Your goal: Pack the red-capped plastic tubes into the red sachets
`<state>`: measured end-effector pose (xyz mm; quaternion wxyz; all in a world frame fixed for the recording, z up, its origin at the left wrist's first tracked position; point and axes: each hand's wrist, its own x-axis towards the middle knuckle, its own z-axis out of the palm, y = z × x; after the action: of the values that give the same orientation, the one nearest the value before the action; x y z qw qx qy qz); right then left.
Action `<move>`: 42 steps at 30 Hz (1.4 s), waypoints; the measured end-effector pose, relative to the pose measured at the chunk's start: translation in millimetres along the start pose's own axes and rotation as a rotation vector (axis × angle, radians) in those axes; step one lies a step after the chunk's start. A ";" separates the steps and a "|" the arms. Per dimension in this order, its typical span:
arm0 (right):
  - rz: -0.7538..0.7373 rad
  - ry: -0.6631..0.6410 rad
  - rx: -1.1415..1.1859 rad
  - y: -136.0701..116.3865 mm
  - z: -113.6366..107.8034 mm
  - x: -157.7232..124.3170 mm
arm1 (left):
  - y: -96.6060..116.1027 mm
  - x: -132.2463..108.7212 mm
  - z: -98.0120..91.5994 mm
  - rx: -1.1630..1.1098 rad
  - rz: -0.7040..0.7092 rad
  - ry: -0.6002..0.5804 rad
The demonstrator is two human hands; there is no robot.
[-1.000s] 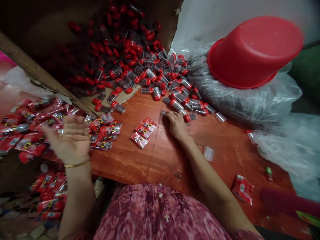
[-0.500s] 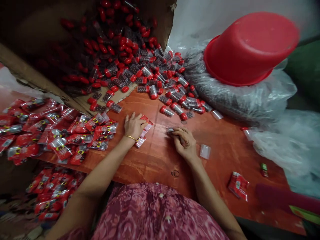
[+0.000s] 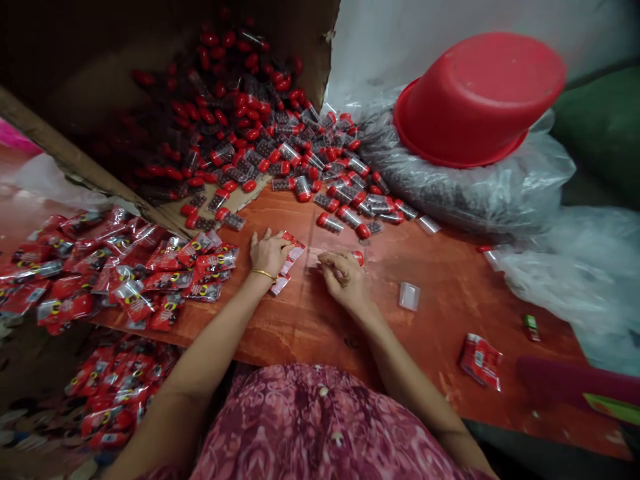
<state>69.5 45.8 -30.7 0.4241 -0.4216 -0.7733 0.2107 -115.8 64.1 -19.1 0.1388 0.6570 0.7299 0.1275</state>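
Note:
My left hand (image 3: 269, 256) lies palm down on the wooden table, its thumb and fingers on a small stack of red-and-white printed packets (image 3: 293, 251). To its right, my right hand (image 3: 346, 279) has its fingers curled together over a tube whose red cap (image 3: 358, 258) sticks out past the knuckles; the rest of the tube is hidden. A clear, flat-looking plastic piece (image 3: 409, 296) is on the table right of that hand. Beyond both hands spreads a pile of red-capped clear tubes with dark contents (image 3: 349, 193).
A cardboard box (image 3: 95, 157) spills tubes from the back left. Filled red packets (image 3: 167, 280) heap at the left. A red tub (image 3: 465, 100) sits upside down on a plastic sack (image 3: 450, 193). One red packet (image 3: 481, 361) and a small green-and-white item (image 3: 531, 327) lie right.
My right hand has moved left, closer to my left hand, and a red cap now shows beside its fingers. My left hand stays on the packets. The view has shifted slightly.

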 end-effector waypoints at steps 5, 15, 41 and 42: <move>0.011 -0.021 -0.008 -2.5 2.7 -1.4 | -1.4 0.3 0.9 -0.029 -0.009 -0.006; 0.260 0.033 0.199 -10.6 11.2 9.1 | 1.2 -3.6 -12.6 -0.234 -0.045 0.091; 0.332 -0.008 0.140 -32.0 17.2 7.4 | 55.5 -58.9 -11.7 -1.802 -0.615 -0.008; 0.333 -0.029 -0.005 -27.1 12.3 8.9 | 54.3 -57.9 -11.3 -1.795 -0.627 -0.006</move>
<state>43.8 38.5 -14.7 0.3713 -0.5419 -0.6991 0.2824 -64.0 12.1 13.4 0.6214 0.0796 0.5023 0.5960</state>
